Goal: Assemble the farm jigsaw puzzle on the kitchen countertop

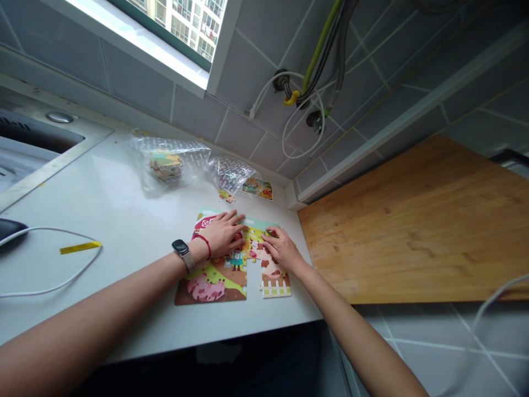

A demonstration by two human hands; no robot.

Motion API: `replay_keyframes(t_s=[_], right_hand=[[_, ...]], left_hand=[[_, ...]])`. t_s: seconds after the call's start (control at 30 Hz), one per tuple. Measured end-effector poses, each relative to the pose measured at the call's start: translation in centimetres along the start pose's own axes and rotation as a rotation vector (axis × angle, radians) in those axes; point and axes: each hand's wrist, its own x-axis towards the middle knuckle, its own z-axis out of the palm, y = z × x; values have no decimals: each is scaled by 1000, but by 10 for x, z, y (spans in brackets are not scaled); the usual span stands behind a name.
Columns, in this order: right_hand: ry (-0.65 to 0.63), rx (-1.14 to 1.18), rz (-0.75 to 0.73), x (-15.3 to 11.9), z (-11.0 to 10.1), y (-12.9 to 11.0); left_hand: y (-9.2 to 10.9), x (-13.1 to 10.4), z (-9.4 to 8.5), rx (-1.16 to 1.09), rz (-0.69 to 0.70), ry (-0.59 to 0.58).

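A jigsaw puzzle with a farm picture lies partly joined on the white counter. It shows a spotted pig, a red barn and a cow, and a gap runs up from its lower edge between the pig side and the fence side. My left hand rests flat over the upper left of the puzzle, fingers spread, covering part of the barn. On the cow section at the right, my right hand touches the pieces with its fingers extended and a little bent. What lies beneath both hands is hidden.
Behind the puzzle are a clear bag of stacked pieces, a crumpled clear bag, a loose puzzle piece and a picture card. A wooden board stands to the right. A white cable and yellow strip lie left, near a sink.
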Motion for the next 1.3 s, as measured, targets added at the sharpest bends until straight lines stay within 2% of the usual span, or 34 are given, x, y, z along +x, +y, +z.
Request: replay_keyframes(t_s=[0.13,0.3,0.4,0.47,0.53,0.6,0.63,0.73,0.87,1.1,1.3], right_hand=[[-54,-17,17,-7,2,-6],[-277,43,136,-29,14,-22],[-337,99,170,-34,15,-26],[-264,137,185,-35,10,-21],[-78,157,240,-37,4,-7],[123,152,350,-43,-4,14],[181,147,415,-47,-8,26],[154,137,566,-62,-16,57],[92,149,606,-75,-16,75],[121,195,622,-71,-13,69],[188,228,663,-69,-16,59]], left_hand=[[0,0,-1,-2,2,-1],[0,0,-1,-35,-7,-2],[0,0,0,-20,-13,-5],[0,0,1,-6,-16,-7],[0,0,0,5,-10,-12],[0,0,0,2,0,-15],[-1,0,-1,-7,2,-11],[-2,0,0,-43,-1,6],[-4,0,4,-52,3,13],[-4,-1,7,-50,-12,10],[-1,0,1,-34,-12,-5]])
